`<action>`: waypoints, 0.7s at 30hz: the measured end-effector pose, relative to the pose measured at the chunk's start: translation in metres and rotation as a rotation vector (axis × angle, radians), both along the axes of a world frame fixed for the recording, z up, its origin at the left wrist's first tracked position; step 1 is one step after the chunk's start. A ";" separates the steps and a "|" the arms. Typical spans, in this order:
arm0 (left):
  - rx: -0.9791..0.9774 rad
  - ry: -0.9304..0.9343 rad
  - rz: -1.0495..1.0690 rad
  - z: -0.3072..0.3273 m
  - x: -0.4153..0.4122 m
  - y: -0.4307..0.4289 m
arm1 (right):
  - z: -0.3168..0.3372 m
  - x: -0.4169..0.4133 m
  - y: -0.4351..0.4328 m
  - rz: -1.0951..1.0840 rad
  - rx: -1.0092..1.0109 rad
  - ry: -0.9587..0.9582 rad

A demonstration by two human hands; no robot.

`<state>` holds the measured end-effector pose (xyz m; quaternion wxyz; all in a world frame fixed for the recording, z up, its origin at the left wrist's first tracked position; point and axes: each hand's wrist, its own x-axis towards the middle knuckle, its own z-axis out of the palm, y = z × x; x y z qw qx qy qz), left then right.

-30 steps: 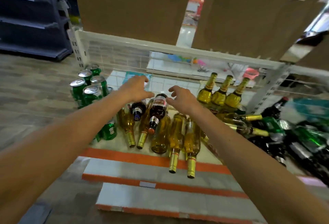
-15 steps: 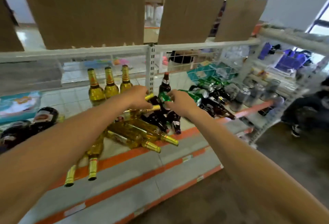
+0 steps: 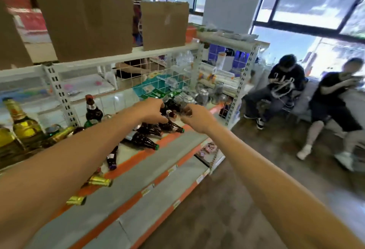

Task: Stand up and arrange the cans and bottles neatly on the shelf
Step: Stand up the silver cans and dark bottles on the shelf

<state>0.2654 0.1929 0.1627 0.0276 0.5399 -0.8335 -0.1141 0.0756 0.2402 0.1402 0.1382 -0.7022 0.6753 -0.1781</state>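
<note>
Reaching over the shelf (image 3: 158, 161) with both grips held close together. Noted left grip (image 3: 153, 110), fingers curled down among lying dark bottles (image 3: 145, 142). Noted right grip (image 3: 194, 117), curled likewise, seemingly around something small. Could not tell through blur whether either held anything. Logged one dark bottle (image 3: 92, 110) upright behind, yellow bottles (image 3: 23, 126) upright far left, silver cans (image 3: 203, 95) standing beyond the grips.

The orange-edged shelf (image 3: 170, 139) bears dark bottles (image 3: 145, 142) lying on their sides, upright yellow bottles (image 3: 23, 123) and silver cans (image 3: 202, 96).
</note>
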 end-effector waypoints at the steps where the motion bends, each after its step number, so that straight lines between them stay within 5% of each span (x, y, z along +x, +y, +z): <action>1: -0.001 0.001 -0.020 0.000 -0.013 -0.005 | -0.001 -0.012 -0.001 -0.016 0.006 -0.003; 10: 0.037 0.035 -0.083 -0.012 -0.083 -0.078 | -0.020 -0.075 -0.052 -0.078 -0.006 -0.007; 21: 0.076 0.115 -0.011 -0.016 -0.095 -0.260 | -0.008 -0.087 -0.243 -0.027 0.015 0.079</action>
